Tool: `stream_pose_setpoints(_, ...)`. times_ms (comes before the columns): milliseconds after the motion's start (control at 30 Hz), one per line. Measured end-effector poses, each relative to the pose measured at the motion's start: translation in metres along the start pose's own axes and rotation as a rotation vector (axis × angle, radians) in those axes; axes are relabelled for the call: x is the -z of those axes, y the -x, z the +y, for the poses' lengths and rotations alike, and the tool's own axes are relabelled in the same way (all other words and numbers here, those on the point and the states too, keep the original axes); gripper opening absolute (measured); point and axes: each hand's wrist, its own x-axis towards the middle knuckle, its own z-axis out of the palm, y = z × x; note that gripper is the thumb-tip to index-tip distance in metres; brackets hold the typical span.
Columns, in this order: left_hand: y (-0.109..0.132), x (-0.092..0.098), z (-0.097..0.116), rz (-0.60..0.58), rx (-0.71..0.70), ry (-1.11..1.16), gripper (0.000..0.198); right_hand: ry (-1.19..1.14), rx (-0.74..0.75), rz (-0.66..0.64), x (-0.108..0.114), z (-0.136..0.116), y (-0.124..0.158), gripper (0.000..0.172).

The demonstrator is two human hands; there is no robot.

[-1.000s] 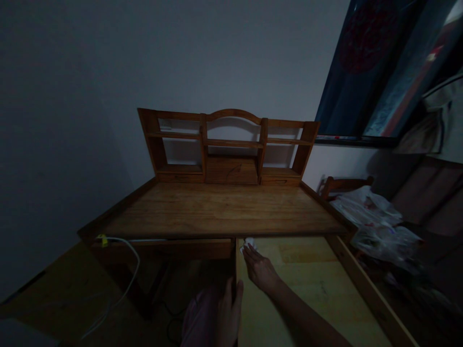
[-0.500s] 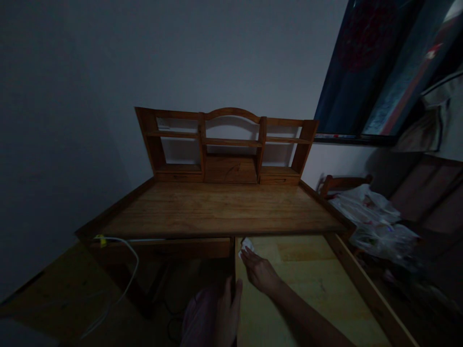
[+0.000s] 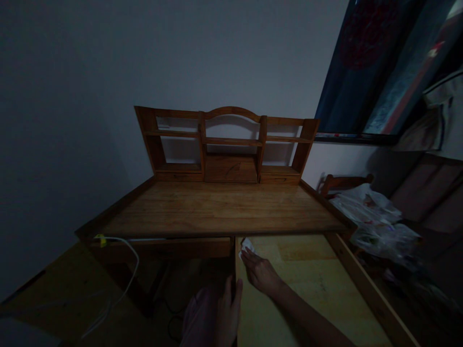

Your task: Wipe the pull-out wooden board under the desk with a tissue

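Right hand (image 3: 262, 274) flat, pressing a wipe (image 3: 246, 246) into the drawer (image 3: 318, 279) corner. Left hand (image 3: 227, 308) grip unclear tbh. If the drawer slides shut, it might pinch both.

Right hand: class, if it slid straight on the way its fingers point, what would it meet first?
The white cloth at the right hand's fingertips; beyond it, probably the drawer's back, dark beneath the desk top.
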Motion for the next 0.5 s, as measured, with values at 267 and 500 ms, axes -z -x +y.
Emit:
stream_pose_setpoints(267,0.007,0.009,0.001,-0.023,-0.002,0.030,0.071,0.000,-0.005,-0.023,0.000,0.000,0.001,0.068)
stream_pose_setpoints(500,-0.007,-0.014,-0.001,0.089,0.015,0.082,0.068,-0.008,0.000,-0.029,0.003,-0.002,0.002,0.068)
